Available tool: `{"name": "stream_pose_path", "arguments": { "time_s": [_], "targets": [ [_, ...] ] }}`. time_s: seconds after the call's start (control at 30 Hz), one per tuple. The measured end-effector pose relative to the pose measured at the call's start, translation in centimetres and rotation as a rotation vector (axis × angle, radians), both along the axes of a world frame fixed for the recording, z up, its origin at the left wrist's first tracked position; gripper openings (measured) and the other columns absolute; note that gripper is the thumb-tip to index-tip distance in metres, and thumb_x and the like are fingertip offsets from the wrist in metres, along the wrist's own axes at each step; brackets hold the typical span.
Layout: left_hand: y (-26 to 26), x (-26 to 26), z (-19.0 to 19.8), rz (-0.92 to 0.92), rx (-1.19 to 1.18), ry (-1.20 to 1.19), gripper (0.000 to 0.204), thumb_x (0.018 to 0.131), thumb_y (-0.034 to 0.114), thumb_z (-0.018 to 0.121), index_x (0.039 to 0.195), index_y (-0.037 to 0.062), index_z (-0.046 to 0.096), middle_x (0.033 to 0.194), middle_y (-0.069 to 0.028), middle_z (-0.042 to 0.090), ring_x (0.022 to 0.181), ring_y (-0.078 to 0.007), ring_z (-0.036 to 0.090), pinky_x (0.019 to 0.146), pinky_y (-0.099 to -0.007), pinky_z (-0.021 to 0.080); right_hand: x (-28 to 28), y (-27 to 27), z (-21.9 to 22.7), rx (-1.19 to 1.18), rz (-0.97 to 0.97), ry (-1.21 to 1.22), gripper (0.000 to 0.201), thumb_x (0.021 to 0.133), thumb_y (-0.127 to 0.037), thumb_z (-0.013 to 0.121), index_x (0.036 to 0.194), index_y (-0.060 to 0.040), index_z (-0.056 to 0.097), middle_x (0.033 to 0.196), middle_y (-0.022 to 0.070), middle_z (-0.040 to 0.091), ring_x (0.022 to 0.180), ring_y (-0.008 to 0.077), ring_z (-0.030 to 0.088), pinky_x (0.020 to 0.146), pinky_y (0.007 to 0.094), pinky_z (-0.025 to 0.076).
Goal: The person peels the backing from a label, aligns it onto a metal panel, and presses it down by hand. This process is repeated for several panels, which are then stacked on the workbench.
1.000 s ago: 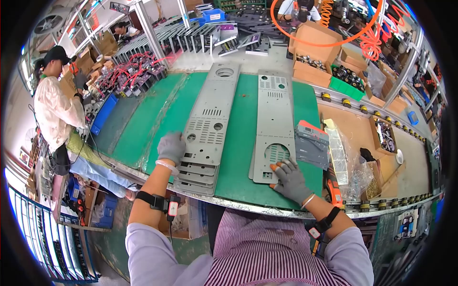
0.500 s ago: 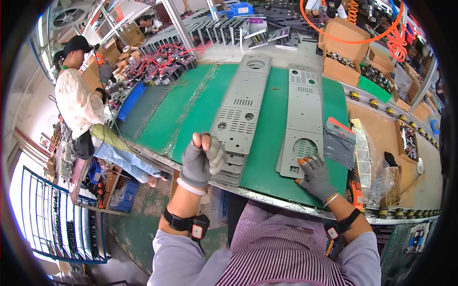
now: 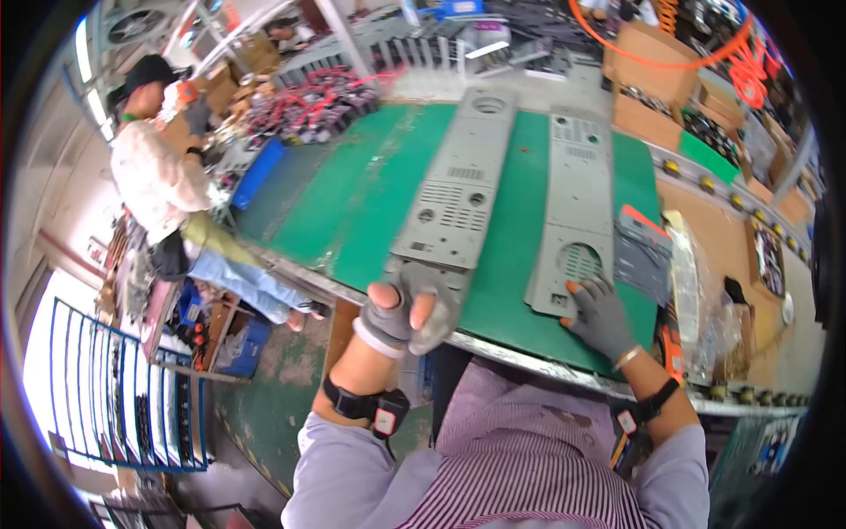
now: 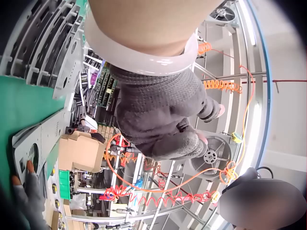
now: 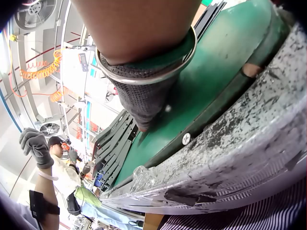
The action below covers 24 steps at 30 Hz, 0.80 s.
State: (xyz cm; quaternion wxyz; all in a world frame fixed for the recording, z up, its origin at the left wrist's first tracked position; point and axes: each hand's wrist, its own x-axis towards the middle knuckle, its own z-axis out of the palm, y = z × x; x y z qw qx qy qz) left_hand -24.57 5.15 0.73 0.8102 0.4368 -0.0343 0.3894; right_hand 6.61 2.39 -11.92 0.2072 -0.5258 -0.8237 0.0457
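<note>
My left hand (image 3: 410,309), in a grey glove with bare fingertips, is raised in front of the near end of the left stack of grey metal panels (image 3: 445,207). Its fingers are loosely bent and nothing shows between them; the left wrist view also shows the empty glove (image 4: 158,110). My right hand (image 3: 601,319), gloved alike, rests with extended fingers on the near corner of the right stack of grey metal panels (image 3: 577,189), beside its large round cutout. In the right wrist view the glove (image 5: 144,93) hides most of its fingers.
Both stacks lie on a green work mat (image 3: 370,185). Right of them are dark flat plates (image 3: 641,256), an orange-handled tool (image 3: 671,339) and a roller rail (image 3: 749,394). A person (image 3: 159,176) stands at the left. Cardboard boxes (image 3: 648,84) stand at the back right.
My left hand has lifted off the near end of the left panel stack and come up toward me, fingers bending. The right hand stays on its panel. The head view has shifted left.
</note>
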Motion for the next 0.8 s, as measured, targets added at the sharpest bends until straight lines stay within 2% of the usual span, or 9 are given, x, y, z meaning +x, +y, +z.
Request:
{"name": "stream_pose_path", "arguments": {
  "time_s": [0.07,0.17,0.2,0.3,0.4,0.43,0.53,0.63,0.8],
  "targets": [
    [0.3,0.1,-1.6,0.169,-0.124,0.220,0.046,0.085,0.042,0.061,0.062,0.0040,0.050,0.046,-0.0025,0.043,0.033,-0.0132,0.040,0.031,-0.0248,0.032,0.3,0.4,0.4,-0.060,0.032,0.000,0.057,0.067,-0.034,0.072,0.115,-0.0089,0.053,0.103,0.0123,0.055,0.109,0.0307,0.048,0.107,0.0435,0.029],
    [0.1,2.4,-3.6,0.367,-0.128,0.803,0.022,0.087,0.022,0.054,0.078,0.0020,0.053,0.062,-0.0062,0.051,0.048,-0.0140,0.050,0.044,-0.0266,0.043,0.1,0.0,1.9,0.016,0.042,0.033,0.055,0.067,-0.035,0.072,0.112,-0.0090,0.054,0.099,0.0128,0.055,0.108,0.0316,0.049,0.106,0.0435,0.030],
    [0.3,3.1,-5.7,0.317,-0.170,0.884,0.021,0.087,0.015,0.050,0.102,-0.0001,0.050,0.084,-0.0097,0.055,0.073,-0.0171,0.057,0.065,-0.0313,0.051,0.1,-0.1,2.4,0.002,0.034,0.035,0.055,0.067,-0.036,0.072,0.112,-0.0090,0.054,0.100,0.0132,0.055,0.109,0.0326,0.049,0.106,0.0437,0.030],
    [0.0,5.9,-8.6,0.336,-0.257,0.863,0.037,0.089,0.018,0.051,0.120,-0.0007,0.043,0.103,-0.0113,0.053,0.093,-0.0225,0.056,0.080,-0.0358,0.051,-0.4,-0.6,3.6,0.003,0.020,0.058,0.059,0.064,-0.035,0.073,0.113,-0.0088,0.053,0.100,0.0132,0.055,0.108,0.0342,0.049,0.106,0.0448,0.031],
    [1.8,9.2,-8.4,0.165,-0.384,0.587,0.040,0.094,0.025,0.048,0.123,-0.0015,0.043,0.112,-0.0132,0.054,0.097,-0.0204,0.058,0.082,-0.0349,0.052,-1.2,-1.4,4.7,0.061,0.031,0.097,0.065,0.060,-0.033,0.077,0.114,-0.0068,0.052,0.098,0.0122,0.053,0.104,0.0336,0.051,0.101,0.0460,0.036],
    [2.4,10.0,-7.9,0.101,-0.641,0.447,0.038,0.094,0.024,0.048,0.122,-0.0014,0.044,0.114,-0.0138,0.054,0.097,-0.0209,0.059,0.083,-0.0348,0.052,-1.5,-1.7,4.9,0.079,0.028,0.099,0.066,0.061,-0.034,0.077,0.115,-0.0068,0.051,0.098,0.0124,0.053,0.103,0.0338,0.051,0.099,0.0460,0.038],
    [5.0,11.8,-8.2,0.215,-0.368,0.504,0.031,0.092,0.013,0.049,0.119,-0.0020,0.047,0.109,-0.0138,0.057,0.097,-0.0224,0.060,0.084,-0.0335,0.051,-1.5,-2.2,5.3,0.144,0.017,0.141,0.069,0.065,-0.040,0.075,0.120,-0.0072,0.049,0.100,0.0136,0.053,0.102,0.0352,0.052,0.089,0.0458,0.045],
    [5.3,12.3,-5.2,0.312,-0.052,0.638,0.033,0.089,0.009,0.049,0.120,-0.0032,0.045,0.108,-0.0135,0.058,0.091,-0.0198,0.061,0.079,-0.0310,0.051,-0.2,-3.0,8.4,-0.171,0.008,0.246,0.073,0.066,-0.039,0.075,0.125,-0.0086,0.045,0.103,0.0143,0.053,0.104,0.0359,0.052,0.090,0.0447,0.044],
    [0.3,6.9,-1.4,0.315,0.194,0.851,0.033,0.089,0.014,0.051,0.116,-0.0044,0.045,0.101,-0.0139,0.060,0.077,-0.0169,0.063,0.067,-0.0307,0.052,5.0,-1.5,11.2,0.293,-0.075,0.020,0.074,0.065,-0.032,0.074,0.128,-0.0086,0.043,0.120,0.0160,0.047,0.112,0.0365,0.046,0.093,0.0439,0.041]
  ]
}}
